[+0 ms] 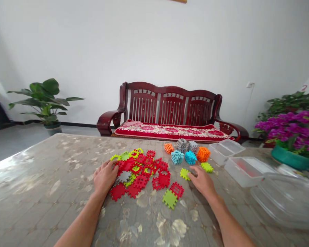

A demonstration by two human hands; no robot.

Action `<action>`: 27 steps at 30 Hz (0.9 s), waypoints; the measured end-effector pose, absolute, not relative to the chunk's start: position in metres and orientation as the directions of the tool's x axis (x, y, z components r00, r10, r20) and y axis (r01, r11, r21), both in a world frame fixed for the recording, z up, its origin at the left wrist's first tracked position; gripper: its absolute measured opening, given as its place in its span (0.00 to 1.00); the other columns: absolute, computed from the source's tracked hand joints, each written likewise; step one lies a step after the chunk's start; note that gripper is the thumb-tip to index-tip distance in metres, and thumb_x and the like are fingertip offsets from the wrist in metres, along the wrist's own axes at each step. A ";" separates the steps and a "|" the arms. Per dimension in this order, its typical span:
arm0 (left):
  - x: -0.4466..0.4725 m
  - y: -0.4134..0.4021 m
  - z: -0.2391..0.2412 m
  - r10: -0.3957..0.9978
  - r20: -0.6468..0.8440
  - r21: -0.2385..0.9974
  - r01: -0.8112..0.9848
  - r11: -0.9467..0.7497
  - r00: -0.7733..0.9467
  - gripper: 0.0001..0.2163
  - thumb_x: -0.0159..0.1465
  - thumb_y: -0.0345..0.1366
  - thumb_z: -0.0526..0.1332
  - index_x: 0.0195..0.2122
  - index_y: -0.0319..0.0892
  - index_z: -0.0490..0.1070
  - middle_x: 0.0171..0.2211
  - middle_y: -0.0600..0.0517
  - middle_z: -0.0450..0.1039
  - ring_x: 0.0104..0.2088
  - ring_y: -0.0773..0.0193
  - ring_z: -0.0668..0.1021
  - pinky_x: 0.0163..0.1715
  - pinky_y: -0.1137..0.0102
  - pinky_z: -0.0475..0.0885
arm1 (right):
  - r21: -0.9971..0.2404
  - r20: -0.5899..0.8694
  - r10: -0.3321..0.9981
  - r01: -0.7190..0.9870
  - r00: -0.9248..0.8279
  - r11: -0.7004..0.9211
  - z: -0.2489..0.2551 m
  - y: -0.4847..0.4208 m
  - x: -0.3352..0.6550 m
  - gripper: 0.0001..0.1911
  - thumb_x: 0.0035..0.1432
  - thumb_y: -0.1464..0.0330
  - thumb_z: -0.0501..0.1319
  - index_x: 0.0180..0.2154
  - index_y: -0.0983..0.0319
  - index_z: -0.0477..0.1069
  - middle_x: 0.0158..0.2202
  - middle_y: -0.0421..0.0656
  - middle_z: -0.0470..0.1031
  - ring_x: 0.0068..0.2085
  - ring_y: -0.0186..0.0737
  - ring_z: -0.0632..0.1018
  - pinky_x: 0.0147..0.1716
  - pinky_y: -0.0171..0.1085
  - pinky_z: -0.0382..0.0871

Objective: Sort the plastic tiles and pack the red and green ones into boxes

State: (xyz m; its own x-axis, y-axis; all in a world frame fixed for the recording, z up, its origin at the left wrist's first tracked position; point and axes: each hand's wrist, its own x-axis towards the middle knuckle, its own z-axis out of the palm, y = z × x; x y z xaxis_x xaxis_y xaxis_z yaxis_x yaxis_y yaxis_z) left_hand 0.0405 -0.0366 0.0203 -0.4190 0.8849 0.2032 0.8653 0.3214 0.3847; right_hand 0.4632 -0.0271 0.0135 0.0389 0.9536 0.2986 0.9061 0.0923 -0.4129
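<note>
A loose pile of flat interlocking puzzle tiles [141, 181], mostly red with some yellow-green and one grey, lies in the middle of the table. My left hand [105, 176] rests against the pile's left edge, fingers stretched forward and holding nothing visible. My right hand [203, 182] lies to the right, thumb and fingers apart, its thumb at the edge of a yellow-green tile [184, 174]. Just beyond its fingers is another yellow-green piece [206, 167]. Between my arms, a green tile [170, 199] overlaps a red window tile [177, 189].
Behind my right hand stand several assembled knobby blocks: orange [203, 154], blue [190, 157] and grey [181, 145]. Clear plastic boxes [243, 178] and a transparent lid [285, 199] occupy the right side, near purple flowers in a teal pot [293, 157]. A wooden bench [170, 103] stands beyond the table.
</note>
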 end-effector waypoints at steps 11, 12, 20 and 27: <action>0.037 -0.035 0.016 0.880 0.236 0.377 0.873 0.309 -0.413 0.20 0.66 0.45 0.50 0.53 0.50 0.74 0.60 0.47 0.70 0.58 0.47 0.71 0.58 0.52 0.64 | -0.295 0.278 0.956 0.939 -0.093 0.177 0.020 -0.035 0.450 0.27 0.53 0.64 0.63 0.56 0.59 0.70 0.52 0.47 0.77 0.52 0.49 0.75 0.54 0.44 0.65; 0.037 -0.035 0.016 0.880 0.238 0.374 0.875 0.308 -0.411 0.20 0.66 0.45 0.50 0.53 0.50 0.75 0.59 0.47 0.70 0.58 0.47 0.72 0.58 0.52 0.64 | -0.300 0.311 0.948 0.938 -0.074 0.172 0.021 -0.034 0.452 0.26 0.53 0.64 0.62 0.55 0.59 0.70 0.52 0.47 0.77 0.52 0.48 0.75 0.54 0.43 0.64; 0.036 -0.034 0.019 0.900 0.181 0.351 0.881 0.317 -0.396 0.22 0.67 0.45 0.47 0.55 0.48 0.73 0.61 0.46 0.68 0.59 0.46 0.71 0.59 0.52 0.64 | -0.318 0.410 0.832 0.913 0.375 -0.255 0.031 -0.025 0.504 0.28 0.58 0.56 0.59 0.57 0.61 0.68 0.49 0.49 0.78 0.48 0.49 0.77 0.45 0.41 0.68; 0.035 -0.033 0.017 0.899 0.182 0.336 0.885 0.323 -0.398 0.22 0.67 0.45 0.46 0.55 0.49 0.72 0.61 0.48 0.68 0.60 0.47 0.70 0.59 0.52 0.63 | -0.247 0.337 0.830 0.893 0.444 -0.377 0.029 -0.018 0.519 0.30 0.59 0.54 0.57 0.58 0.63 0.67 0.48 0.51 0.78 0.47 0.52 0.77 0.42 0.42 0.68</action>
